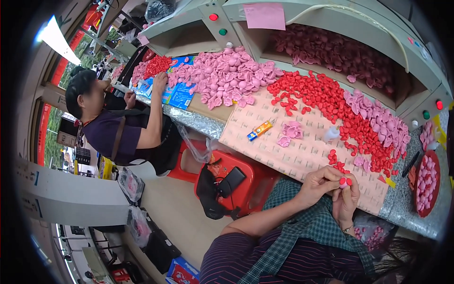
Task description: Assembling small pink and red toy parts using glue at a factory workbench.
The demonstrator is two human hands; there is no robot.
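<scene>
Handwork at the mat (279,158). The piece (345,181) is above the mat's near edge, toward its right end. It is small and shows two bright red, rounded lobes side by side, with a bit of pink just below them; finer detail is too small to tell. The left hand (318,184) pinches the piece between thumb and fingertips; the right hand (346,202) grasps it from below, with fingers curled. On the mat lie a white bottle (332,134), an orange-and-blue box (259,131) and pink petals (292,130). Along the mat's far edge spreads a heap of red bits (307,92). Left of the mat rises a pink heap (231,73); right of it stands a red basin (434,199) of pink bits. A co-worker (111,130) sits well left of the mat.
</scene>
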